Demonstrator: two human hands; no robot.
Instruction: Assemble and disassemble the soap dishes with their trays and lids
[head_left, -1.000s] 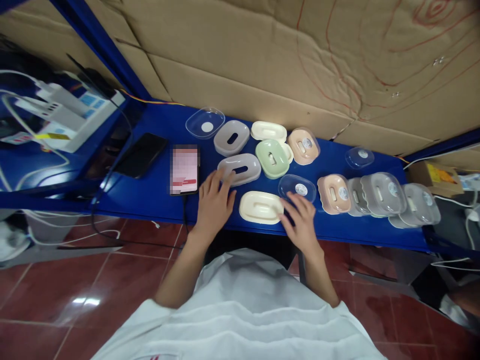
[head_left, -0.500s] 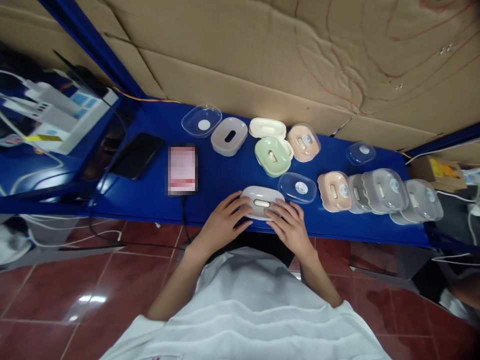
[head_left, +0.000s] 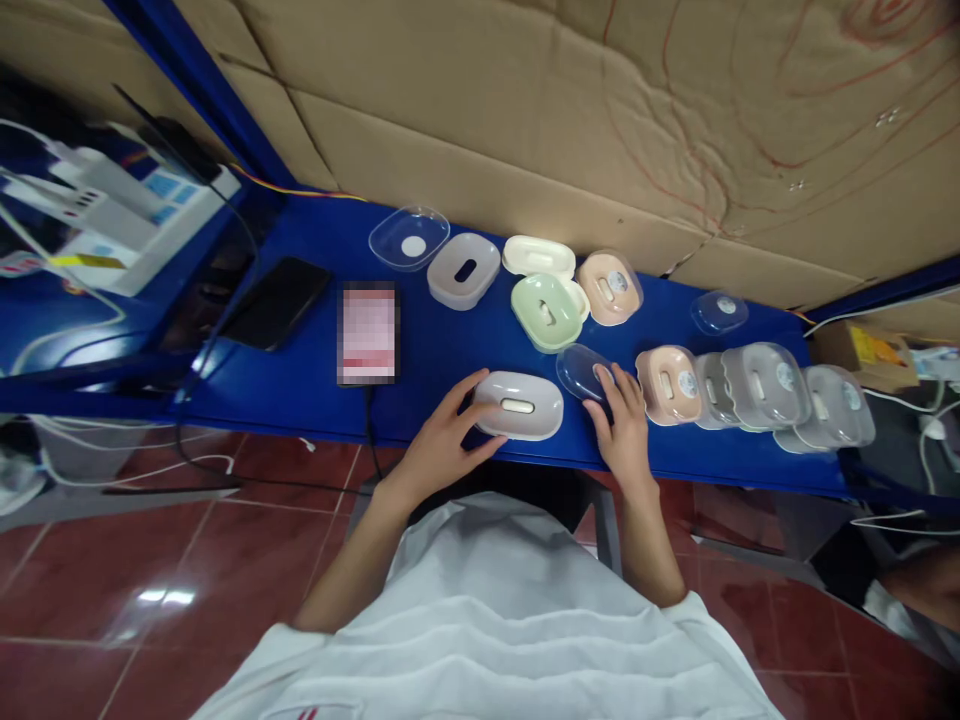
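Observation:
A light grey oval soap dish (head_left: 529,425) with a white bar-shaped piece in its central slot sits near the table's front edge. My left hand (head_left: 450,430) holds its left end, thumb at the near side and fingers over the rim. To the right, a clear plastic lid (head_left: 577,372) with a round white sticker is under the fingers of my right hand (head_left: 621,425). Thumb and fingers grip the lid's right part, and it looks slightly tilted. Part of the sticker is hidden by the fingers.
Behind are a grey slotted tray (head_left: 463,285), a green dish (head_left: 546,315), a cream piece (head_left: 538,258) and a peach lidded dish (head_left: 609,288). Several lidded dishes (head_left: 765,385) stand at right. A phone (head_left: 277,303) and a blurred-out device (head_left: 368,333) lie left. Cardboard (head_left: 465,120) walls the back.
My right hand has left the grey soap dish and moved right onto the clear lid, which now tilts a little. My left hand stays on the dish, which has shifted slightly left.

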